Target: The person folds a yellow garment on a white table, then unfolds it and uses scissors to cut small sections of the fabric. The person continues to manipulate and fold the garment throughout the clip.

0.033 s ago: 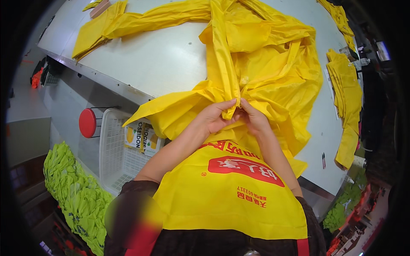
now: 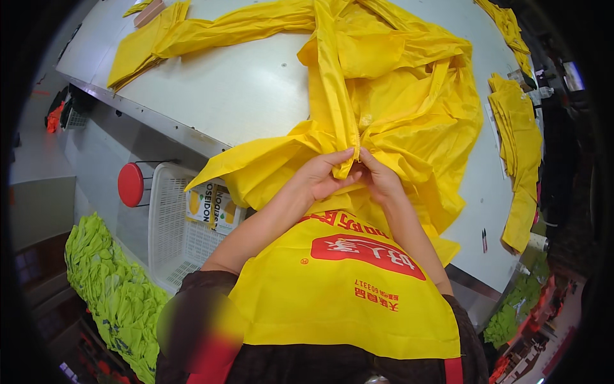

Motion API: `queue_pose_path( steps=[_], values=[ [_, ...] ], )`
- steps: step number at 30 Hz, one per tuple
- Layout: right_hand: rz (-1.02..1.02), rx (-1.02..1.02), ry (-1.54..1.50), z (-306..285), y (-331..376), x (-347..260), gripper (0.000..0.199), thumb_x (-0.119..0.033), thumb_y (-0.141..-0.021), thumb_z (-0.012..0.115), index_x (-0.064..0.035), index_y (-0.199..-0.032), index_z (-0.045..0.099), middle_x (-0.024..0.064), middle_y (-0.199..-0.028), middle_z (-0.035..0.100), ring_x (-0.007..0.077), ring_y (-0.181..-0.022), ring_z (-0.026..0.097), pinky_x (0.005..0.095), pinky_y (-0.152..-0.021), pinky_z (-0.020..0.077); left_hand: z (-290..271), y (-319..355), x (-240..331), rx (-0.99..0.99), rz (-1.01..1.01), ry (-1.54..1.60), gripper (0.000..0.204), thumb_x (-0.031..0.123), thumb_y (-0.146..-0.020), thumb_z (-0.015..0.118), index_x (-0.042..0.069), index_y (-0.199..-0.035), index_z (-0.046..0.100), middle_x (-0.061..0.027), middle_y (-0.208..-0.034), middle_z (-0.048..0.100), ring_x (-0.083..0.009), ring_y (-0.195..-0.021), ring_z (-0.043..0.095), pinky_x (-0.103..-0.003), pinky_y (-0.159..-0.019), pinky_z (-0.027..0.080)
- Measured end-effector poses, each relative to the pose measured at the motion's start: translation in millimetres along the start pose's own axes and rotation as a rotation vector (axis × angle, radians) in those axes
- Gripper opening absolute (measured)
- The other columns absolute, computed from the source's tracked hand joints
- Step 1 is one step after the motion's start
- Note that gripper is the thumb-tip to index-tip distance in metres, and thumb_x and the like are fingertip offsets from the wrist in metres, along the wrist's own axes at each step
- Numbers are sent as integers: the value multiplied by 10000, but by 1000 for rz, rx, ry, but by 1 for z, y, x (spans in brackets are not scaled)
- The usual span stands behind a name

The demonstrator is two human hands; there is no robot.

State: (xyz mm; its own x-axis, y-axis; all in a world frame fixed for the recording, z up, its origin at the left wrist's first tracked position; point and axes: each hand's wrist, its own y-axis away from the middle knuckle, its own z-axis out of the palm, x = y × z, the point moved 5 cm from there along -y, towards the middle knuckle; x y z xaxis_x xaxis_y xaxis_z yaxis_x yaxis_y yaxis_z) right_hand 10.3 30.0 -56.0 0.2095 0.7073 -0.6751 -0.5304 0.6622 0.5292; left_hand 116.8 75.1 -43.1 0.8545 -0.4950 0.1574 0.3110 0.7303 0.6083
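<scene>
A thin yellow raincoat lies spread and crumpled over the table, its lower part hanging past the near edge toward me. Down its front runs a zipper, whose bottom end is between my hands. My left hand pinches the raincoat's edge just left of the zipper, thumb on top. From the other side my right hand grips the bottom of the zipper, its thumb close to the left one. Fingers of both hands are partly under the cloth, and the slider cannot be made out.
The pale metal table holds folded yellow garments at far left and more yellow cloth along the right. A pen lies near the right edge. Below left are a red stool, a white basket and lime-green cloth.
</scene>
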Motion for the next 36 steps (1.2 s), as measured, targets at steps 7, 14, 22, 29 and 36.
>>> queue_pose_path(
  steps=[7,14,22,29,36],
  values=[
    [-177,114,-54,-11,14,-10,153,-167,-848,630,-67,-964,631,2,-874,614,92,-759,555,214,-629,446,-9,-7,0,100,162,-20,161,123,-832,630,39,-963,592,-58,-907,612,-177,-792,570,-276,-684,498],
    [-86,75,-124,-4,23,-7,145,-111,-845,617,-24,-960,617,51,-861,638,120,-722,600,211,-645,524,5,-11,-4,-53,208,-8,171,135,-814,653,54,-957,606,-45,-888,635,-150,-804,593,-284,-749,467],
    [-189,120,-170,-1,22,-5,140,-81,-846,607,-41,-980,613,40,-871,636,118,-735,600,217,-631,516,6,-17,-6,-47,260,-13,222,133,-808,662,46,-1001,595,-50,-928,639,-159,-841,601,-289,-779,461],
    [-218,228,-71,-11,19,2,126,-93,-837,624,-46,-953,612,25,-833,620,107,-707,565,218,-593,467,-1,-18,-10,11,294,-91,248,107,-810,654,23,-1032,583,-65,-966,629,-173,-866,599,-299,-787,470],
    [-141,175,-85,-14,12,1,99,-114,-842,622,-42,-910,618,29,-812,611,121,-684,536,240,-630,441,-10,-17,-12,18,206,-217,198,128,-864,589,4,-1017,578,-82,-938,629,-181,-820,600,-317,-749,490]
  ],
)
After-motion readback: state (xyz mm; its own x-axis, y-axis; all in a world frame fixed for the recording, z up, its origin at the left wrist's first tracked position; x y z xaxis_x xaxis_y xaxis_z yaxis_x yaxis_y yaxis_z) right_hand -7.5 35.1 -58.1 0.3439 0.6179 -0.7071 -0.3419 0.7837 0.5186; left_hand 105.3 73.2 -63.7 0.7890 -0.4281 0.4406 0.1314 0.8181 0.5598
